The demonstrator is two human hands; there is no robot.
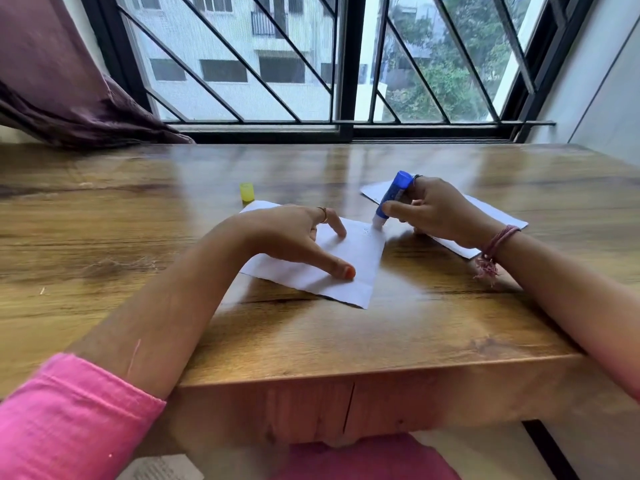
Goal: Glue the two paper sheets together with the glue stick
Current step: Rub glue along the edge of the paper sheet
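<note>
Pink sleeve [65, 420] closest to us at lower left, and that forearm runs up to the left hand [298, 237], which rests on the near paper sheet [360, 268]. Its fingers [341, 270] are spread apart and straight, tips pressing the sheet flat on the surface [381, 334]. Good anchoring, and it looks worth keeping, because a loose sheet will probably skid or wrinkle under the stick.

Just beyond the sheet's far left corner, the yellow cap [247, 192] stands on its own, off the stick and out of the way.

Moving right, the glue stick [391, 197] is tilted, its blue body leaning away, its pale tip down on the far right corner of the near sheet. Some faint marks show beside the tip; whether that is glue I can't tell. The right hand [436, 213] has its fingers curled tight around the barrel, low down, near the tip.

My read is that spreading has only begun at this corner. To do it well: light, even pressure, strokes running outward over the edges, left fingers shifting so no patch stays dry beneath them.

Farther right, partly under the right hand, the second paper sheet [498, 216] waits, apart from the first.
</note>
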